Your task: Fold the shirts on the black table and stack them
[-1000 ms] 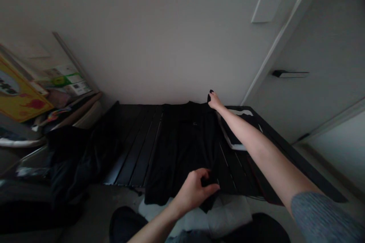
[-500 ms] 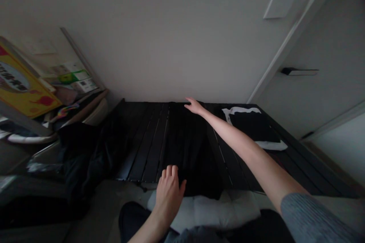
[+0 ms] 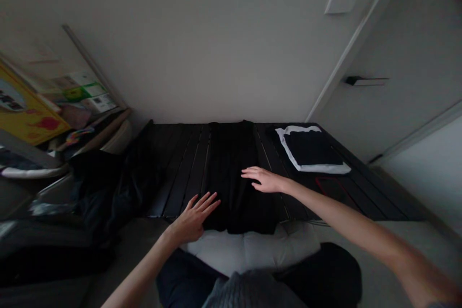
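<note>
Black garment (image 3: 234,207) folded lengthwise, both hands open at it.
Past the white cushion (image 3: 249,250), we find the left hand (image 3: 193,219) at the garment's near edge, fingers spread, and the right hand (image 3: 265,179) resting on it, fingers close together; neither pinches. We judge this placement steadies the cloth. Its long axis points away from us along the slatted tabletop (image 3: 173,178), with a white-edged folded cloth (image 3: 312,149) beyond.

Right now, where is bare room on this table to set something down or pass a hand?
Bare slats of the black table lie between the black garment and the left edge; a narrower strip lies between the garment and the white-edged folded bundle. The right end is crowded by the bundle and a red-outlined item.
</note>
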Motion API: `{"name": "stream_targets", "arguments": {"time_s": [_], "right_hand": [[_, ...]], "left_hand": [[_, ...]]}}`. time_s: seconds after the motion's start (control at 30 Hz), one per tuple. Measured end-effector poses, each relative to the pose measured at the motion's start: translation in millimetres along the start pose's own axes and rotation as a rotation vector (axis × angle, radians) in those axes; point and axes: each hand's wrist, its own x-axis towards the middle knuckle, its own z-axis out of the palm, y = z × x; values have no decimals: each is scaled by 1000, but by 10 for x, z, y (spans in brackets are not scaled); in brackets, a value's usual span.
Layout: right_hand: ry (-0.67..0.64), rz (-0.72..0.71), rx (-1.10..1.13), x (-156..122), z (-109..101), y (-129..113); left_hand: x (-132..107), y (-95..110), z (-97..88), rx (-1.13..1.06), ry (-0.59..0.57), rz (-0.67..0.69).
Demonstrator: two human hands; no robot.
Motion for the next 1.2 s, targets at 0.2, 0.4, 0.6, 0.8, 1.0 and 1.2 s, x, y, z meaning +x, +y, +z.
{"name": "stream_targets", "arguments": {"time_s": [0.2,0.4,0.6,0.8,1.0,1.2], "right_hand": [[-194,-43,-58,-637,170,-243],[-258,-142,-196,-968,174,-460],[-103,-291,-356,-961,400,-420],[-126,-329,-134,-875,316,-438],[-404,-107,497,-820,-46,-704],[-262,-35,678,-641,-292,-720]], "left_hand": [[5,-73,97,142,76,34],[-7,-44,217,134,291,170],[-44,43,130,-128,291,235],[-139,157,-105,-482,188,78],[-238,365,-414,-851,-103,0],[-6,173,-526,-986,-77,-79]]}}
